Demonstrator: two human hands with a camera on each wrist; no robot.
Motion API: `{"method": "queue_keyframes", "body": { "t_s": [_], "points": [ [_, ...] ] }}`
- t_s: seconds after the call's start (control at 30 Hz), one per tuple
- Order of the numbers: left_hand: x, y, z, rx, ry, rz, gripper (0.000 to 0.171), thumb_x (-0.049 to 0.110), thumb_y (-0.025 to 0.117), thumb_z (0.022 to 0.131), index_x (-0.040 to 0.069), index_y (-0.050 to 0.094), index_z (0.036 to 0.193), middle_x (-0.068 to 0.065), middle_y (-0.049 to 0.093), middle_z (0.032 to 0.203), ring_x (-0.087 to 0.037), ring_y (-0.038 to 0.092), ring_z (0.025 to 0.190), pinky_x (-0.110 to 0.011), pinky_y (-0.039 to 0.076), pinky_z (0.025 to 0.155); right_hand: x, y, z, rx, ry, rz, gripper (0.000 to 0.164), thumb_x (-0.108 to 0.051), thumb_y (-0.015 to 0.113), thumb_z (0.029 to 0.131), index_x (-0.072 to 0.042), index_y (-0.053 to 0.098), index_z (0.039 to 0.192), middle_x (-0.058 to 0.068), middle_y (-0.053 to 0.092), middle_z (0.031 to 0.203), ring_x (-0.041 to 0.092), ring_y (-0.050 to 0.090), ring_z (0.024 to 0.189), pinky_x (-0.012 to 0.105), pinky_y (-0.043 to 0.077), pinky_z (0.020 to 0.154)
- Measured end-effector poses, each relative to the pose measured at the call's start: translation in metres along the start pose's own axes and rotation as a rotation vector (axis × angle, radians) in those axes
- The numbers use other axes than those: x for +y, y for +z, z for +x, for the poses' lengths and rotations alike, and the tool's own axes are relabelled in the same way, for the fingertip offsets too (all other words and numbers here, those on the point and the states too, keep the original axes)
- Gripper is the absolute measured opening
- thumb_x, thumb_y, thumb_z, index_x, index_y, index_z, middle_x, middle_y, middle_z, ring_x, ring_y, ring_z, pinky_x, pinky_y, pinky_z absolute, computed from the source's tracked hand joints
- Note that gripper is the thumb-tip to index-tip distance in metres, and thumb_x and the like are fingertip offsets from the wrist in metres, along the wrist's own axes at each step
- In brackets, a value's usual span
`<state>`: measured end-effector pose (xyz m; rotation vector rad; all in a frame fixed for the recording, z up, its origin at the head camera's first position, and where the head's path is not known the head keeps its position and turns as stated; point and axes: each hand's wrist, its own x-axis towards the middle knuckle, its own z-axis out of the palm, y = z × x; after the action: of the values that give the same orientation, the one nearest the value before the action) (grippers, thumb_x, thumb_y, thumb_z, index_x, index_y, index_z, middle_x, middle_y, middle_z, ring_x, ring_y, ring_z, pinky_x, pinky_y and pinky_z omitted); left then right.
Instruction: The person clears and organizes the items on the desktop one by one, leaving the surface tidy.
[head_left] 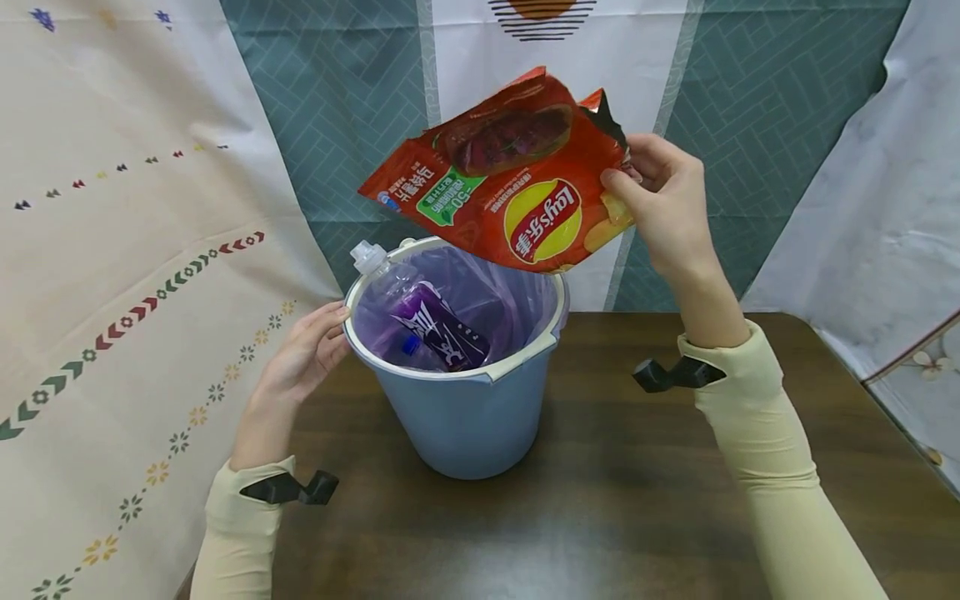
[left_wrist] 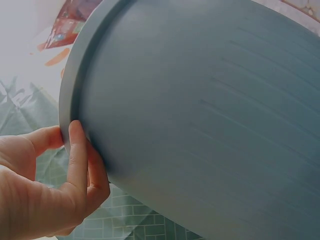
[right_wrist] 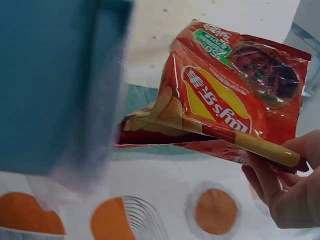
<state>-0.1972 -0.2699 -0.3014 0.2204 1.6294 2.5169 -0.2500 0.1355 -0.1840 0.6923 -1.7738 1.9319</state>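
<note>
My right hand (head_left: 667, 196) pinches a torn red chip bag (head_left: 517, 179) by one edge and holds it up over the bin. The blue-grey bin (head_left: 465, 417) has a pale rim and a purple liner (head_left: 517, 292) inside. In the left wrist view, the thumb and fingers of my left hand (left_wrist: 65, 175) grip the bin's rim. A clear plastic bottle (head_left: 435, 321) with a purple label leans inside, its white cap above the rim. Beneath it a blue cap (head_left: 411, 344) shows, the rest of that item partly hidden.
The bin stands on a dark wooden table (head_left: 637, 483). Behind the table hangs a green and white patterned cloth (head_left: 345, 108), with a cream patterned cloth (head_left: 150, 267) on the left. Black wrist mounts (head_left: 678, 375) sit on both sleeves.
</note>
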Motion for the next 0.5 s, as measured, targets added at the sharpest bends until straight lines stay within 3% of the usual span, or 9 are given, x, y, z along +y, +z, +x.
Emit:
{"method": "queue_keyframes", "body": {
  "t_s": [0.13,0.37,0.5],
  "points": [
    [-0.001,0.000,0.000,0.013,-0.009,0.004,0.016,0.009,0.049,0.100,0.006,0.060,0.111,-0.002,0.069,0.093,-0.008,0.069,0.080,-0.015,0.057,0.072,0.017,0.014,-0.006,-0.056,-0.022,-0.119,0.026,-0.007,0.065,0.090,-0.004,0.066,0.116,0.001,0.072,0.105,0.017,0.064,0.091,0.018,0.057,0.081],
    [-0.004,-0.001,0.001,-0.006,0.007,-0.014,0.016,0.009,0.047,0.100,0.005,0.060,0.110,-0.002,0.069,0.092,-0.008,0.069,0.080,-0.015,0.058,0.071,0.054,0.026,-0.013,-0.272,-0.102,-0.271,0.029,0.000,0.060,0.091,0.003,0.062,0.119,0.015,0.066,0.115,0.009,0.063,0.098,0.019,0.055,0.088],
    [-0.005,-0.001,0.001,-0.017,0.012,-0.013,0.017,0.008,0.046,0.101,0.005,0.059,0.111,-0.002,0.069,0.093,-0.008,0.068,0.080,-0.015,0.057,0.072,0.064,0.023,-0.014,-0.406,-0.105,-0.315,0.020,0.002,0.058,0.091,0.003,0.064,0.111,0.016,0.066,0.116,0.016,0.062,0.107,0.030,0.055,0.095]
  ]
}}
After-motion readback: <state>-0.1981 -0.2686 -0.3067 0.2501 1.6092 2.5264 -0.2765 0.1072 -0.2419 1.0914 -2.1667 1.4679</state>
